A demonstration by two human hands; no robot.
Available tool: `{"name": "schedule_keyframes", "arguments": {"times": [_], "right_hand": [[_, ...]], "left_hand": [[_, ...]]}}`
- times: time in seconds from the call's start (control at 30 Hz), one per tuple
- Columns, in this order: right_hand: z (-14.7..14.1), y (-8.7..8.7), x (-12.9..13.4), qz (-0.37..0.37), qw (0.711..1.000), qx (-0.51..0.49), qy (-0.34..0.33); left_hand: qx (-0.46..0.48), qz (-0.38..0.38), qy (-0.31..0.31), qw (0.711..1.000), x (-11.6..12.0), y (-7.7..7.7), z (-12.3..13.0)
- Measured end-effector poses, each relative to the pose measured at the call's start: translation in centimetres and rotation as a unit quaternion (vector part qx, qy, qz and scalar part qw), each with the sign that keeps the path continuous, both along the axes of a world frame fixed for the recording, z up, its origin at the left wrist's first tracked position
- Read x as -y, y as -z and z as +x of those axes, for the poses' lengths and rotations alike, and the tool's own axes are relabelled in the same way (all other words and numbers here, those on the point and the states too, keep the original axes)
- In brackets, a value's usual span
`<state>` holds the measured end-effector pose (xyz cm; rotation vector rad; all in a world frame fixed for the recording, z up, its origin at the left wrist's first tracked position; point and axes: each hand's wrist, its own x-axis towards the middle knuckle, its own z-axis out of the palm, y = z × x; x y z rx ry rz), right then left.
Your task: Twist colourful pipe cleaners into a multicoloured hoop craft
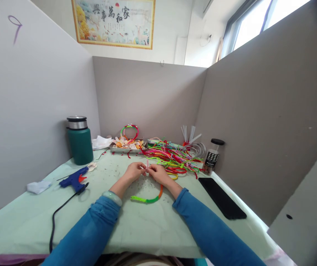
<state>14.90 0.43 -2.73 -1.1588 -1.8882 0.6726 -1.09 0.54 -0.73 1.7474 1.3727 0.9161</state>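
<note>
My left hand (136, 171) and my right hand (157, 173) meet over the middle of the table, their fingers pinched on a small pale pink strip (147, 164) that stands up between them. A curved fuzzy strip (153, 200), lime, green and orange, lies on the cloth just below; its orange end passes under my right wrist. Behind my right hand spreads a heap of colourful pipe cleaners (172, 155). A metal tray (125, 150) of small cut pieces stands beyond my left hand, with a multicoloured ring (136, 133) on it.
A green bottle (80, 144), a blue glue gun (74, 179) with its cord and a white tissue (38, 187) are at the left. To the right are a black phone (221, 197), a black-lidded jar (212, 157) and a wire coil (198, 149). Grey partitions (147, 96) surround the table.
</note>
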Motion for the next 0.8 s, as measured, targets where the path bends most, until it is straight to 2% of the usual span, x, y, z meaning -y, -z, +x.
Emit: {"name": "schedule_keyframes", "arguments": {"times": [0.53, 0.8], "right_hand": [[0.01, 0.10, -0.08, 0.005, 1.000, -0.002, -0.008], [0.05, -0.01, 0.01, 0.000, 1.000, -0.012, -0.011]], "left_hand": [[0.023, 0.039, -0.002, 0.999, 0.24, -0.31, 0.12], [0.083, -0.029, -0.003, 0.996, 0.37, -0.25, 0.39]]}}
